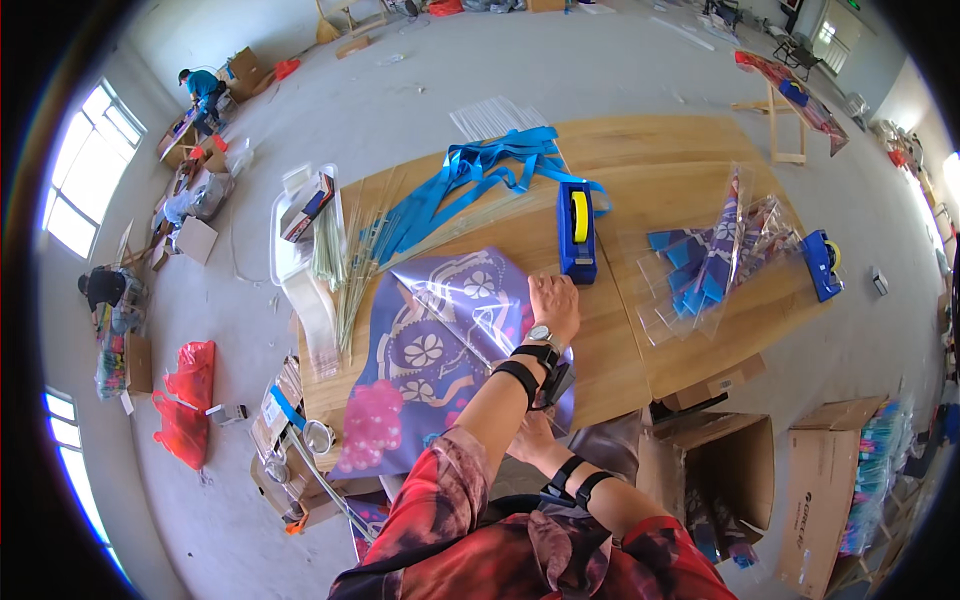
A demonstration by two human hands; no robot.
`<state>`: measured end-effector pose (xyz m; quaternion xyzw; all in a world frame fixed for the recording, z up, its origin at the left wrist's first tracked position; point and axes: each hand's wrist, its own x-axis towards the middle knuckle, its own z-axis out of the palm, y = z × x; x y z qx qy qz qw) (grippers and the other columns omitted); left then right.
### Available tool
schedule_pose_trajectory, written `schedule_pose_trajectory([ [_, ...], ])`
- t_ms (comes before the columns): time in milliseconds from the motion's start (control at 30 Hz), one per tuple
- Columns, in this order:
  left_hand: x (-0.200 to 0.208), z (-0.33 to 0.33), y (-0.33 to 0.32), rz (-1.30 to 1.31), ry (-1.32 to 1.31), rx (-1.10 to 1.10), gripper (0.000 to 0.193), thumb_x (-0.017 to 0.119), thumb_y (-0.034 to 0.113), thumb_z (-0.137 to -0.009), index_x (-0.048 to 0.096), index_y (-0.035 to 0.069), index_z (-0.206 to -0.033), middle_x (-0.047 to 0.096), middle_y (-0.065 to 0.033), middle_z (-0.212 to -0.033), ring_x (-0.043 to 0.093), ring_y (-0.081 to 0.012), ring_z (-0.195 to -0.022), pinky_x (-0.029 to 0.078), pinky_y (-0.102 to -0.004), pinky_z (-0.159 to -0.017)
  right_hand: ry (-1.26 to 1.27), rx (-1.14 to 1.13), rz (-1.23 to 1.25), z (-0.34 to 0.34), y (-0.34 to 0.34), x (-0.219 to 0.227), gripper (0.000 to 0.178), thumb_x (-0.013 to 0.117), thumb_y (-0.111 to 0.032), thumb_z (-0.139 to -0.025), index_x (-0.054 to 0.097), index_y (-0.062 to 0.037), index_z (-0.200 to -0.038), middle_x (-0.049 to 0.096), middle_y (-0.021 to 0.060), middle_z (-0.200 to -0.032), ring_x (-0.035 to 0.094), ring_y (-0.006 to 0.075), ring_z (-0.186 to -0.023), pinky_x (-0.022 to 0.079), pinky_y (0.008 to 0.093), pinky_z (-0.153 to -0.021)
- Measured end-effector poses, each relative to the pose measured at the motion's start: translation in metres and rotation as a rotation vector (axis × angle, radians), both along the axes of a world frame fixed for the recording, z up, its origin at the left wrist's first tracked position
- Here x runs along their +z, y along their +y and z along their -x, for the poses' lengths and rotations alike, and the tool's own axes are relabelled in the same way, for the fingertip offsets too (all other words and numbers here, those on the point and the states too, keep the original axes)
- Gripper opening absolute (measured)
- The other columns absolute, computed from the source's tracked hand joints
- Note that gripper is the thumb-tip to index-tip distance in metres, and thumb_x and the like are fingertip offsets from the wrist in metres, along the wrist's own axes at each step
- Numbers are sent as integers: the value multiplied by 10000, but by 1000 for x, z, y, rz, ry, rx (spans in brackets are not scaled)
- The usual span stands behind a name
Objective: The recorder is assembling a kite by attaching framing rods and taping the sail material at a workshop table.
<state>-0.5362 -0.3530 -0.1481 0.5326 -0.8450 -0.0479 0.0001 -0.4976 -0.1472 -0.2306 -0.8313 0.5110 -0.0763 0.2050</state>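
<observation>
A purple printed plastic sheet (415, 345) with white flowers and a pink patch lies over the table's near left part, its upper portion folded and shiny. My left hand (555, 303), wearing a watch, is closed at the sheet's upper right edge, fingers curled down against it. Just beyond it stands a blue tape dispenser (577, 245) with a yellow roll. My right hand (533, 437) is lower, beside the sheet's near right edge and beneath my left forearm, which hides its fingers.
The wooden table (660, 150) carries blue ribbon (430, 200), thin rods (365, 250), wrapped folded pieces (710, 260) and a second tape dispenser (822, 265). A white tray (280, 240) sits at its left edge. Cardboard boxes (755, 460) stand near right. Two other people work far left.
</observation>
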Motion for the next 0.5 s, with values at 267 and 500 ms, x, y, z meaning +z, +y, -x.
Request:
schedule_pose_trajectory([
  [267,43,-34,17,210,235,-95,164,629,135,-859,711,100,-996,700,-112,-1010,647,-297,-992,408,-469,-937,32,-42,-182,5,-5,28,560,560,-451,-967,606,-16,-1317,559,245,-1414,476,422,-1355,333,562,-1152],
  [500,53,-151,144,507,929,64,182,725,-11,-795,636,42,-944,666,-151,-1006,614,-372,-978,470,-422,-910,127,-50,270,-1,-2,30,751,480,-550,-995,452,-6,-1512,379,259,-1592,284,414,-1521,145,547,-1267],
])
